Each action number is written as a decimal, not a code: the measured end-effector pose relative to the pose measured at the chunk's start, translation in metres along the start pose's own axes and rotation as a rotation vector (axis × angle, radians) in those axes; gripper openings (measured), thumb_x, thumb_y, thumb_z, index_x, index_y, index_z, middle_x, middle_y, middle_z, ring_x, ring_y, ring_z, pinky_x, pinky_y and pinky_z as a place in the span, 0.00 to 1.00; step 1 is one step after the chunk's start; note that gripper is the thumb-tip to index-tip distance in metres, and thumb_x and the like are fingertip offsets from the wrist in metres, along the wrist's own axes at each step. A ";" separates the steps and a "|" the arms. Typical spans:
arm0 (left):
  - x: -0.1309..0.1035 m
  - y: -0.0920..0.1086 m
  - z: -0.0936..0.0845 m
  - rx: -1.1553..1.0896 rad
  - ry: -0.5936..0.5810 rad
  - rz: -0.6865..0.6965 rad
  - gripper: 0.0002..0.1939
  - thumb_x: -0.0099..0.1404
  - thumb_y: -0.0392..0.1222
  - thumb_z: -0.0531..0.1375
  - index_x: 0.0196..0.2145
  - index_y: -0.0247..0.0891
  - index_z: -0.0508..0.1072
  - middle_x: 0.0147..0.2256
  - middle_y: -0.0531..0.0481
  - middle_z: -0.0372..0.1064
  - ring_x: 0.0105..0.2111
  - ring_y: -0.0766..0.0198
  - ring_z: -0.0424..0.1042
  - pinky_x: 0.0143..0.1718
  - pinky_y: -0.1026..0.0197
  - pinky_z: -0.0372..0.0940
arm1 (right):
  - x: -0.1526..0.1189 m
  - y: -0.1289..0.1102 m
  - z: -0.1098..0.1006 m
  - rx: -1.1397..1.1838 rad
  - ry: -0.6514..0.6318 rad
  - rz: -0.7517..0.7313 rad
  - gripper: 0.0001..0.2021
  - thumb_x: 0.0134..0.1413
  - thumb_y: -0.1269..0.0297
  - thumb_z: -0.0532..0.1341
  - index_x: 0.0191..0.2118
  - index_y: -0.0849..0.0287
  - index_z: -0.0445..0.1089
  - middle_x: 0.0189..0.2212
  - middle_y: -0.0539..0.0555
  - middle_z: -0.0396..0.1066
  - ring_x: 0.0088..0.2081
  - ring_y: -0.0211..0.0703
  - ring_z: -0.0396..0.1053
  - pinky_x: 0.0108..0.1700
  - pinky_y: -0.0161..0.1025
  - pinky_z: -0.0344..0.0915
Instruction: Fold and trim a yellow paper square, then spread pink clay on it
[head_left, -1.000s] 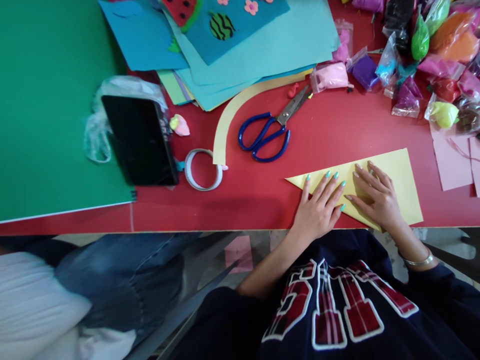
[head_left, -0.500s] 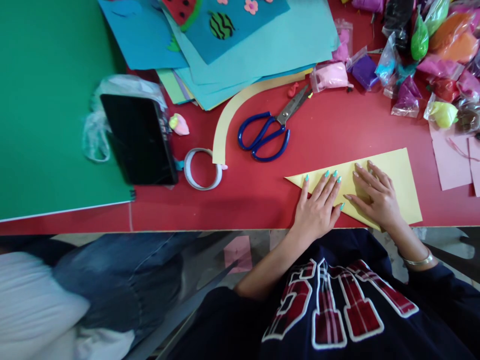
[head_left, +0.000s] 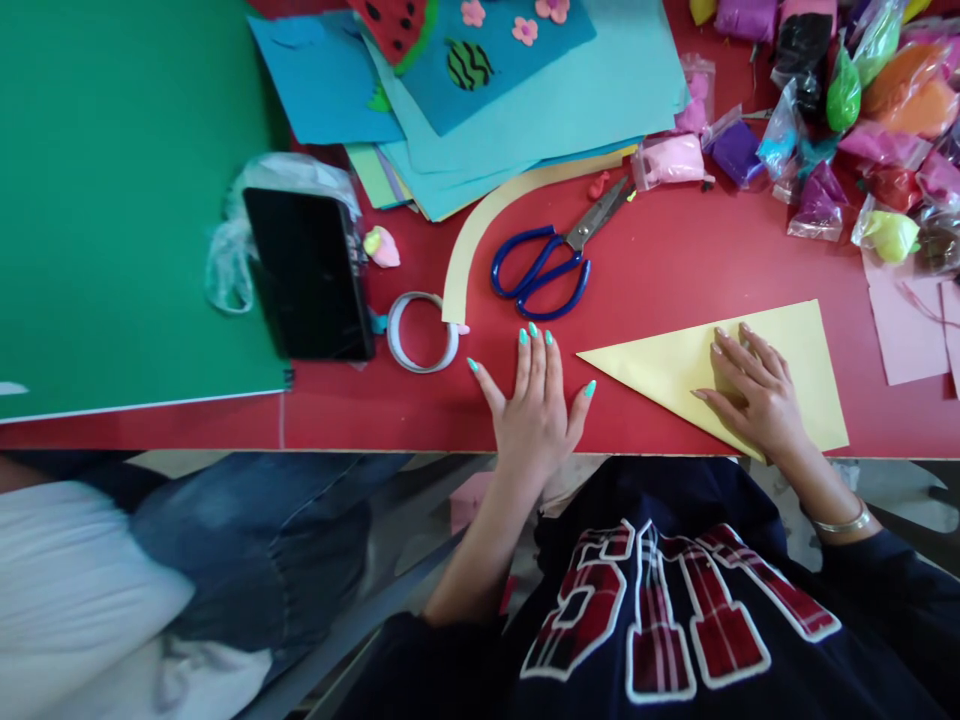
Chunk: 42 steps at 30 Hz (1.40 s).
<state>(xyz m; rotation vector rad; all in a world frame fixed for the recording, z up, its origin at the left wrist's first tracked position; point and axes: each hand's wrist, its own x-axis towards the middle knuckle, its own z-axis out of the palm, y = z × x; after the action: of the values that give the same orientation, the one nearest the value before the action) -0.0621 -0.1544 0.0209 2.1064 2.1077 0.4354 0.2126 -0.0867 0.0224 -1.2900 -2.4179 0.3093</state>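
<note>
"Red table, scissors lying on it. Where's the yellow paper?"
"At the front edge, under the right hand, open and flat."
"And the left hand?"
"Open too, holding nothing, beside the paper's tip."
"How far along?"
"One end looks folded to a point; what's left I can't tell."

the right hand hides some yellow paper; top edge crops the watermelon slice.
</note>
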 end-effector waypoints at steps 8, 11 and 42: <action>-0.005 0.040 0.011 -0.039 -0.083 0.281 0.29 0.73 0.46 0.47 0.67 0.34 0.49 0.62 0.37 0.59 0.62 0.52 0.60 0.67 0.37 0.26 | 0.003 0.002 0.001 -0.055 0.028 -0.022 0.21 0.56 0.52 0.63 0.52 0.57 0.72 0.56 0.56 0.69 0.61 0.56 0.62 0.56 0.52 0.65; 0.006 0.041 0.013 -0.048 -0.079 0.260 0.27 0.73 0.47 0.47 0.66 0.35 0.52 0.62 0.37 0.58 0.62 0.50 0.61 0.66 0.34 0.27 | 0.011 0.007 0.002 -0.053 0.031 -0.001 0.21 0.57 0.51 0.62 0.52 0.56 0.72 0.56 0.55 0.69 0.61 0.56 0.62 0.56 0.53 0.65; 0.027 0.071 0.028 -0.053 -0.176 0.351 0.28 0.72 0.52 0.47 0.65 0.37 0.56 0.65 0.38 0.52 0.66 0.48 0.51 0.66 0.35 0.37 | 0.024 0.014 0.002 0.019 0.039 -0.008 0.21 0.56 0.55 0.63 0.54 0.56 0.71 0.57 0.56 0.69 0.62 0.55 0.61 0.60 0.54 0.63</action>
<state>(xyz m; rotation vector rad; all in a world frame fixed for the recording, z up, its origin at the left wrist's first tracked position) 0.0138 -0.1252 0.0179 2.3904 1.6191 0.3213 0.2100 -0.0586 0.0208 -1.2662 -2.3809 0.3017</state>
